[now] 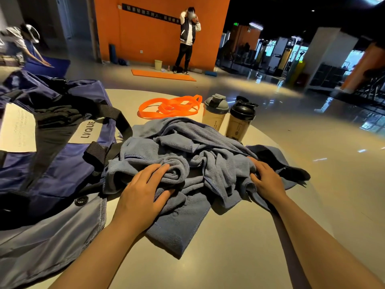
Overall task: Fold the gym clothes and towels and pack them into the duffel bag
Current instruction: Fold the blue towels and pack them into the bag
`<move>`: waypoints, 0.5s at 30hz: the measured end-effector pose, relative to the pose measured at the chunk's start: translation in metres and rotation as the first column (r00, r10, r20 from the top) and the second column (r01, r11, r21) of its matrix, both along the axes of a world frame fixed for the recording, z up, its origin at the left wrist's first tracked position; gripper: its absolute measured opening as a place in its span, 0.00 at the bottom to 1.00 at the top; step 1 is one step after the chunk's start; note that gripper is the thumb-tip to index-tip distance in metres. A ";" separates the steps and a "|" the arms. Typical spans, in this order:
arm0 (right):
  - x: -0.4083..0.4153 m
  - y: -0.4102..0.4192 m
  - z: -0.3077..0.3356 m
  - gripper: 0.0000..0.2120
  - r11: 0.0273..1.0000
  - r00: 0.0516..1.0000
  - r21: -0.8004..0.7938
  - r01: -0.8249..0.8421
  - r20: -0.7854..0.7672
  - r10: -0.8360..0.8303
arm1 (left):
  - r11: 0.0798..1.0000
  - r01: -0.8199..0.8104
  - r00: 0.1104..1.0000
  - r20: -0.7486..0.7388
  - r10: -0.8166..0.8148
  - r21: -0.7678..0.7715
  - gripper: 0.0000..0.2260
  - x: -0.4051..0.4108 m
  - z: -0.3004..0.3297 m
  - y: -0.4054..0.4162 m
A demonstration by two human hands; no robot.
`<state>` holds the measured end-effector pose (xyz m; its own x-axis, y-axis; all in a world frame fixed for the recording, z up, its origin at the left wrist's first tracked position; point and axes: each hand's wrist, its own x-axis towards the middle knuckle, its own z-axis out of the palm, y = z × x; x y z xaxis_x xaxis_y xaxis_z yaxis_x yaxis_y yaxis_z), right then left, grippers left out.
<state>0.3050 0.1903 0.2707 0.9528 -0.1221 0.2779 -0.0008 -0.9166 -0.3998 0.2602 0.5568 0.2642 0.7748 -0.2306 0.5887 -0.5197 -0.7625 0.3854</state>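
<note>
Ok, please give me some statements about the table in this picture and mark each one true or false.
1. Both hands rest on the crumpled towel. True: the left hand and the right hand both lie on it.
2. The towel is folded neatly. False: it lies bunched in a heap.
3. The bag stands to the left of the towel. True.
4. Two bottles lie on their sides. False: both stand upright behind the towel.
5. The orange band is inside the bag. False: it lies on the table, beyond the towel.
</note>
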 end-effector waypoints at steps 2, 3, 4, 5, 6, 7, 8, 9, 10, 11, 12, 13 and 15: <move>-0.006 -0.002 0.002 0.24 0.989 0.999 0.142 -0.050 0.018 0.048 | 1.000 -0.010 1.000 0.002 0.010 0.003 0.24 0.000 0.000 0.000; -0.010 -0.001 0.006 0.24 0.971 0.997 0.229 -0.076 0.045 0.068 | 1.000 -0.014 1.000 0.007 0.014 0.011 0.24 0.000 0.000 0.000; -0.017 0.003 0.011 0.24 0.950 0.994 0.299 -0.094 0.081 0.073 | 1.000 -0.017 1.000 0.010 0.017 0.019 0.24 0.000 0.000 -0.001; -0.025 0.008 0.013 0.23 0.935 0.990 0.341 -0.101 0.123 0.062 | 0.999 -0.018 1.000 0.011 0.017 0.028 0.24 0.001 0.000 -0.001; -0.033 0.016 0.016 0.21 0.929 0.983 0.354 -0.106 0.175 0.045 | 0.999 -0.020 1.000 0.014 0.019 0.038 0.23 0.002 -0.001 -0.001; -0.041 0.026 0.019 0.21 0.932 0.972 0.346 -0.110 0.232 0.028 | 0.999 -0.023 0.999 0.025 0.022 0.046 0.23 0.003 -0.002 -0.001; -0.049 0.038 0.022 0.23 0.943 0.960 0.309 -0.122 0.278 0.033 | 0.998 -0.030 0.998 0.050 0.027 0.053 0.22 0.003 -0.002 -0.002; -0.054 0.052 0.024 0.26 0.962 0.954 0.235 -0.138 0.293 0.065 | 0.998 -0.038 0.995 0.089 0.033 0.056 0.20 0.003 -0.002 -0.002; -0.059 0.067 0.026 0.29 0.978 0.958 0.132 -0.159 0.261 0.120 | 0.997 -0.051 0.989 0.142 0.041 0.065 0.19 0.002 -0.001 -0.003; -0.061 0.081 0.025 0.33 0.984 0.968 0.021 -0.178 0.185 0.171 | 0.994 -0.067 0.979 0.200 0.049 0.085 0.17 0.000 0.001 -0.003; -0.060 0.093 0.022 0.37 0.976 0.974 -0.090 -0.199 0.092 0.207 | 0.990 -0.084 0.967 0.249 0.054 0.112 0.16 -0.003 0.003 -0.004; -0.057 0.099 0.016 0.40 0.959 0.975 -0.186 -0.214 0.013 0.221 | 0.987 -0.091 0.959 0.277 0.050 0.136 0.17 -0.008 0.005 -0.004; -0.047 0.101 0.005 0.42 0.938 0.979 -0.280 -0.202 -0.046 0.197 | 0.983 -0.088 0.957 0.287 0.039 0.160 0.17 -0.020 0.007 -0.005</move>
<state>0.2583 0.2912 0.2757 0.9543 0.1524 0.2570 0.1896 -0.9737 -0.1267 0.2401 0.5522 0.2710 0.5994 -0.3016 0.7415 -0.5368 -0.8386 0.0928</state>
